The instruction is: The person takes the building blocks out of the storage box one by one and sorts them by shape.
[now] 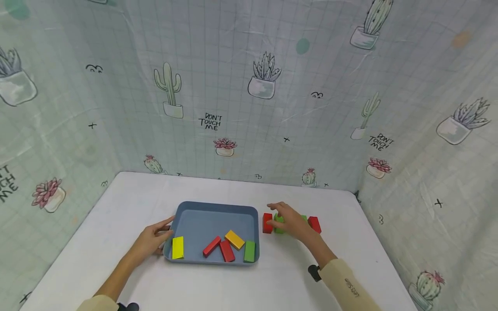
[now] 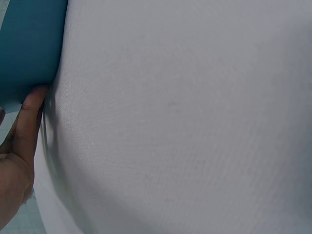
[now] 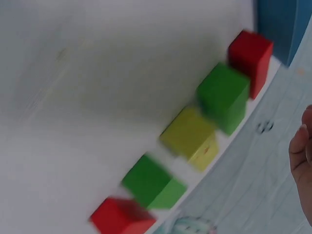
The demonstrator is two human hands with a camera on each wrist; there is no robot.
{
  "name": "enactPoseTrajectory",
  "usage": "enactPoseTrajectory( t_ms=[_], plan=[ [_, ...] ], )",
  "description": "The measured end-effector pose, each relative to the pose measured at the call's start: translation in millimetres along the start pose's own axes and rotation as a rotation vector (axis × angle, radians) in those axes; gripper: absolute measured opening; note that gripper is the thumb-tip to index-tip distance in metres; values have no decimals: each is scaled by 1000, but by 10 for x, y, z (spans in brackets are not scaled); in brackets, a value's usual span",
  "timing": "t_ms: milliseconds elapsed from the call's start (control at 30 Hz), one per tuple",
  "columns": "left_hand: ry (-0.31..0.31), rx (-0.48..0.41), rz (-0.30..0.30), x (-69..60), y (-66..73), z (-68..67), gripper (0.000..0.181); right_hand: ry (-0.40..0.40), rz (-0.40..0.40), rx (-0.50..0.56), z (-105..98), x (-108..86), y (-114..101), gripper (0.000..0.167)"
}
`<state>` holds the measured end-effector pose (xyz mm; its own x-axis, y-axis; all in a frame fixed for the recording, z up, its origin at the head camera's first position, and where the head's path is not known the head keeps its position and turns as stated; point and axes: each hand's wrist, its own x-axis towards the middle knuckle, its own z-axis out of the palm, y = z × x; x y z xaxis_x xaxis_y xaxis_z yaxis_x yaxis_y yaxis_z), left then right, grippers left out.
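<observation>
A blue-grey tray (image 1: 214, 220) holds several toy blocks, among them a yellow block (image 1: 177, 248) and a green block (image 1: 249, 252). My left hand (image 1: 149, 239) grips the tray's left side; in the left wrist view one finger (image 2: 33, 100) touches its lower edge. Over the row of blocks right of the tray hovers my right hand (image 1: 289, 220), fingers spread and nothing held. That row runs from a red block (image 3: 251, 56) through a green block (image 3: 224, 95), a yellow block (image 3: 187, 131) and another green block (image 3: 151, 180) to a red block (image 3: 119, 217).
Inside the tray, two red blocks (image 1: 227, 251) and an orange-yellow block (image 1: 234, 240) lie near the front wall. Everything rests on a white table (image 1: 218, 289). A cloth printed with cacti (image 1: 233, 108) hangs behind and at both sides.
</observation>
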<state>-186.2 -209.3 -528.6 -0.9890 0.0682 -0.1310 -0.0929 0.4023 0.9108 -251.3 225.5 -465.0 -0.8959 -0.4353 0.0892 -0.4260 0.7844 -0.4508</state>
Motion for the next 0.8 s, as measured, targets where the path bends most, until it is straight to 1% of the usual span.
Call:
enactPoseTrajectory(
  t_ms=[133, 267, 367, 500, 633, 800],
  plan=[
    [-2, -1, -7, -3, 6, 4, 55, -104, -74, 55, 117, 109, -218, 54],
    [-8, 3, -15, -16, 19, 6, 55, -209, -133, 32, 263, 201, -394, 54],
    [-14, 8, -16, -24, 31, 8, 55, -278, -151, -15, 371, 249, -499, 53],
    [-12, 17, -12, -30, 47, 6, 55, -376, -185, -45, 493, 287, -577, 55],
    [-6, 22, -17, -21, 45, 0, 55, -461, -206, -76, 585, 298, -593, 60],
    [-5, 23, -21, -23, 33, -1, 56, -495, -167, -114, 670, 287, -599, 63]
  ],
)
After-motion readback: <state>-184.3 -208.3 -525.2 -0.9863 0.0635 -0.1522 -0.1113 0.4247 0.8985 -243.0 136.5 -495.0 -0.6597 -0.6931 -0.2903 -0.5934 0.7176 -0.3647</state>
